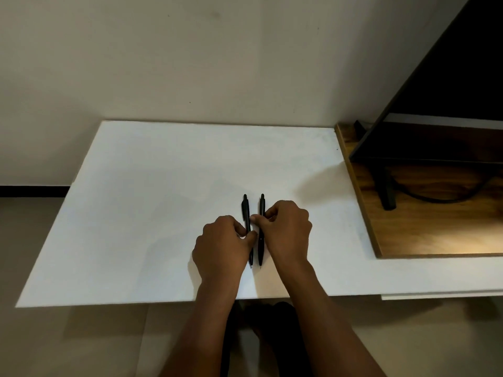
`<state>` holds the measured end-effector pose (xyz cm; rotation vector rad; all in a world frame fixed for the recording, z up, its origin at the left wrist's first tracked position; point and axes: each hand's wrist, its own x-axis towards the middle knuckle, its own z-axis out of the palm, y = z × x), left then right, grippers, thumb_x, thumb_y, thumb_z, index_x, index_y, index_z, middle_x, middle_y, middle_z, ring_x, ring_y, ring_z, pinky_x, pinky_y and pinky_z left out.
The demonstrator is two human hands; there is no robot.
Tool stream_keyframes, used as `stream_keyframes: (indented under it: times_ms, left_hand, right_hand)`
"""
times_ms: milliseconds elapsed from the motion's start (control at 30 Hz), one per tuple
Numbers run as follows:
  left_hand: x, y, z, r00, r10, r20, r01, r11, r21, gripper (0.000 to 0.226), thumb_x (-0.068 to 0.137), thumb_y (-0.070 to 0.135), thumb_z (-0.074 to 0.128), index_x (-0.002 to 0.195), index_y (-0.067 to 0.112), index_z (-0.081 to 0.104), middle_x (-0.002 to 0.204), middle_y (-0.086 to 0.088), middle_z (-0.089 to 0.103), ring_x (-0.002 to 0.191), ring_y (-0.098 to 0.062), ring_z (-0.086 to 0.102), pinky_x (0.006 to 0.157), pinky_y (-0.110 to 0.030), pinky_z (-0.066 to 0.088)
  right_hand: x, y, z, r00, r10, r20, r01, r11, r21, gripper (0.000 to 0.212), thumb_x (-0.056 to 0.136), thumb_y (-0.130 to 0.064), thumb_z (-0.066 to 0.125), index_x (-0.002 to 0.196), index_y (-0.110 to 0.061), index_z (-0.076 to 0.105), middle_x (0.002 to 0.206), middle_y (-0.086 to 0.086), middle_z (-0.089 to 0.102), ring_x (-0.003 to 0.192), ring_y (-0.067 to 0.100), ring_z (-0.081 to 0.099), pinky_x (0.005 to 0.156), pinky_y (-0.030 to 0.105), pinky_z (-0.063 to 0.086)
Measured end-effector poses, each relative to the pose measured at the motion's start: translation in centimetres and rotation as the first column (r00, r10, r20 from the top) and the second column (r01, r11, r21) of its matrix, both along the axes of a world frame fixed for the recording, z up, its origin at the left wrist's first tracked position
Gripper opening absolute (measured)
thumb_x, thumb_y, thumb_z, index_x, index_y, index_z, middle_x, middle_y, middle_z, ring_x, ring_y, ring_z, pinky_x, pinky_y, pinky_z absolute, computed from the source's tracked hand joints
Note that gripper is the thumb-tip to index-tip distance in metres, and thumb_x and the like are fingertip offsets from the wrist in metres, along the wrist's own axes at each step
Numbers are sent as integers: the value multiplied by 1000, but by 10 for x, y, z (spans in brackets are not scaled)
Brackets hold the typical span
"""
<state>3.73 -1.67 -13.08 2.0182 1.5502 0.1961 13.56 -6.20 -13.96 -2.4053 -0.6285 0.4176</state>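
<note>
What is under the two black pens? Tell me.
The white board: left pen and right pen lie on it, apart. Left hand pinches one, right hand the other; the hands hide the board beneath the pens' middles.

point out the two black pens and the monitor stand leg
left black pen (245,210), head view, upper barrel by the clip
right black pen (262,204), head view, upper barrel
monitor stand leg (386,193), head view, middle of the leg

Two black pens at frame centre: the left pen (245,210) and the right pen (262,206). Two hands, the left hand (221,246) and the right hand (288,229), one per pen. One white bench (136,213), one dark screen (449,77) upper right.
</note>
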Motion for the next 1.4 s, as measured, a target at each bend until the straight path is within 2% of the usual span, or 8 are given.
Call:
stream_keyframes:
  times_ms: [267,433,633,767,900,1067,1267,1400]
  left_hand:
    - [7,-3,2,997,2,-82,5,997,75,37,79,51,60,69,15,65,67,0,65,60,-23,58,47,-26,28]
    - [-1,12,15,981,112,159,-88,985,-150,22,71,39,70,64,18,71,61,3,70,64,-17,66,58,-26,48]
    - [-9,20,17,934,-21,357,124,955,-269,13,72,33,78,67,23,71,61,7,73,55,-9,70,68,-31,59]
    - [-8,18,17,916,-93,389,207,943,-261,13,70,32,81,73,27,70,65,8,73,64,-9,68,68,-32,56]
    - [-7,17,20,890,-118,441,254,930,-264,21,78,31,79,96,29,67,76,9,73,70,-7,64,65,-20,44]
    - [-4,16,19,822,-61,566,223,949,-222,23,81,41,76,99,29,68,73,6,74,69,-3,67,60,-6,44]
    - [-7,18,17,806,-59,589,223,952,-210,13,87,37,72,94,26,71,74,3,74,64,-10,74,70,-36,60]
    - [-7,16,18,803,-74,592,260,937,-235,12,90,34,70,96,24,72,75,-2,73,63,-11,75,70,-38,62]
  right_hand:
    - [2,-1,2,998,-48,-51,51,998,46,33,77,-38,83,75,-8,68,70,1,68,66,17,62,53,19,38]
    - [16,-5,11,991,-50,-120,70,983,169,27,85,-39,75,75,-14,70,66,-3,70,62,15,68,62,26,48]
    - [25,-11,35,833,63,-550,224,869,440,19,87,-35,74,92,-17,77,85,1,77,75,16,74,62,27,51]
    - [24,-11,36,817,114,-566,216,848,484,14,88,-27,74,94,-14,77,88,4,78,77,19,73,63,30,49]
    - [24,-12,37,789,139,-598,224,842,491,16,86,-24,75,89,-9,77,86,9,76,75,17,71,66,30,50]
    - [22,-11,38,731,197,-653,225,834,504,15,87,-17,73,92,-4,75,81,9,74,71,15,68,69,28,52]
    - [22,-12,37,662,245,-709,239,827,509,19,86,-16,74,100,-4,77,91,13,75,79,17,67,72,23,53]
    - [25,-14,37,569,191,-800,383,799,463,14,84,-8,74,95,1,77,90,14,76,81,20,70,77,23,58]
